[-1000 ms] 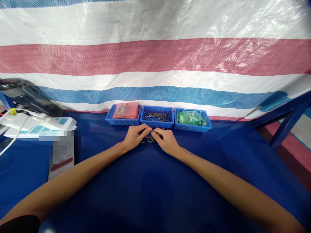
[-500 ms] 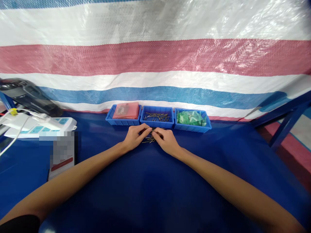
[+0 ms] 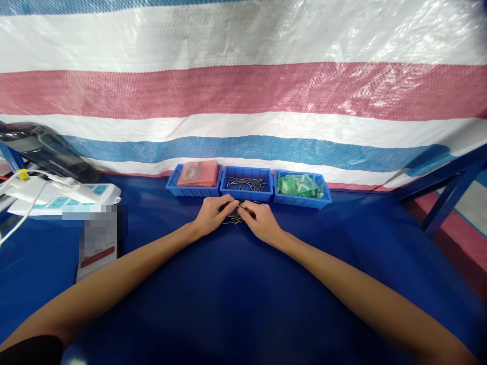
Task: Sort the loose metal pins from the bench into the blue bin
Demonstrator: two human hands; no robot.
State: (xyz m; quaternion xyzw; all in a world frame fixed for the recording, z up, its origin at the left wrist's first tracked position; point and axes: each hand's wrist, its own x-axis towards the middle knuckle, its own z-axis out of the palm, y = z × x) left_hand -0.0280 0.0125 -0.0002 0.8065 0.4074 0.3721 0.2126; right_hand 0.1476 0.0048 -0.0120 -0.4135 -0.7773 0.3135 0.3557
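Observation:
My left hand point(image 3: 213, 215) and my right hand point(image 3: 262, 219) meet just in front of the middle blue bin point(image 3: 246, 194). Thumb and fingers are pinched together on each, the fingertips almost touching over a small pile of thin metal rods point(image 3: 233, 220) that look like drill bits. Whatever the fingertips grip is too small and too covered to make out. Part of the pile lies hidden under the hands. More of these dark and brass-coloured rods point(image 3: 247, 183) lie loose inside the middle bin.
A left bin point(image 3: 193, 191) holds red plastic bags point(image 3: 207, 174); a right bin point(image 3: 302, 202) holds green plastic bags point(image 3: 299, 185). At left are a white power strip point(image 3: 110, 193) with cables, a phone-like object point(image 3: 97, 257) and a dark appliance point(image 3: 47, 147). Striped sheeting point(image 3: 243, 91) hangs behind.
Both hands keep the same pinched pose over the pile, with barely any visible movement. The whole view has shifted very slightly.

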